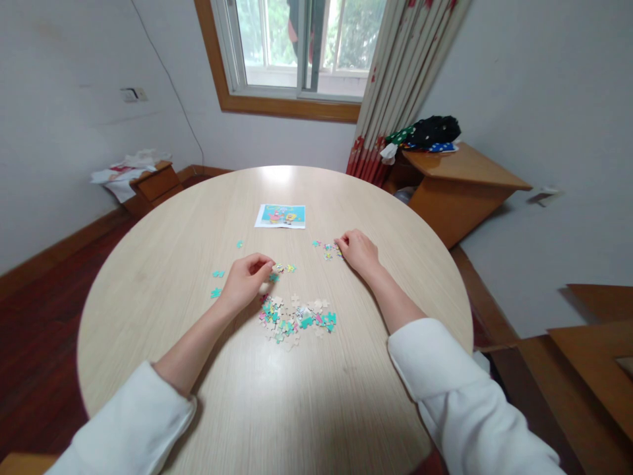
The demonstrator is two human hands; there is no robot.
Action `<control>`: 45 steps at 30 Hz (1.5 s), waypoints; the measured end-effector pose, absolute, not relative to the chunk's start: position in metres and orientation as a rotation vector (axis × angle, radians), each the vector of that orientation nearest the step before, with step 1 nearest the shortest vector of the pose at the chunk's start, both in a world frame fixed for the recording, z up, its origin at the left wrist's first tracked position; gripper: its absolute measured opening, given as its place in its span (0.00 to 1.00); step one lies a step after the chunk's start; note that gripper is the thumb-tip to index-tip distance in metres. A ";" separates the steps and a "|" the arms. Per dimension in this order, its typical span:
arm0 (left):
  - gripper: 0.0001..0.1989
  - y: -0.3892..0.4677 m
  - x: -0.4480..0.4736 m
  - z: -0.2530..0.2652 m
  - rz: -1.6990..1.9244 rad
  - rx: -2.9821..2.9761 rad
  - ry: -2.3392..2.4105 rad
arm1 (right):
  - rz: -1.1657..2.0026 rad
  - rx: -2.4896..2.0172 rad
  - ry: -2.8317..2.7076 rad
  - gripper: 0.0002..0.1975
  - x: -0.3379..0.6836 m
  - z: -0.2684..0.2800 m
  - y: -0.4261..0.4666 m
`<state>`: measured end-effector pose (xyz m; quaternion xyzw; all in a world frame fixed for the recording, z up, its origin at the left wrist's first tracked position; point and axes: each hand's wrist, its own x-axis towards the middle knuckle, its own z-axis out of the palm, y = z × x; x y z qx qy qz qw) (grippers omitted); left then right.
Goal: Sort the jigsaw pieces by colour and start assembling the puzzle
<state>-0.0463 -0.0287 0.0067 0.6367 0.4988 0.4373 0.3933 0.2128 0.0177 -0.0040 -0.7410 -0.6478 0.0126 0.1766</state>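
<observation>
My left hand (246, 280) is closed in a pinch just left of a small row of yellow and pink puzzle pieces (291, 268); whether a piece is between its fingertips is too small to tell. Farther right, my right hand (360, 252) pinches down at the edge of a small cluster of puzzle pieces (328, 256), its fingertips on a puzzle piece (339, 251) they partly cover. Between my forearms lies a loose pile of puzzle pieces (306, 322), some teal side up, others showing plain backs. A picture sheet (283, 216) with cartoon figures lies beyond both hands.
All of this rests on a round, pale wooden table (346, 396). Teal pieces (216, 292) lie apart on the left, with another piece (240, 244) farther back. A wooden cabinet (459, 171) with cloth on top stands at the right, near a curtain (395, 79) and window.
</observation>
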 end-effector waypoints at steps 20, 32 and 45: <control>0.07 -0.025 -0.053 0.010 1.163 1.618 1.360 | 0.429 -1.516 -1.929 0.07 0.199 0.006 0.000; 0.08 -0.023 -0.054 0.009 1.176 1.596 1.352 | 1.206 -1.158 -2.279 0.02 0.160 0.021 -0.034; 0.08 -0.022 -0.055 0.010 1.184 1.615 1.360 | 1.324 -1.062 -2.323 0.05 0.150 0.021 -0.040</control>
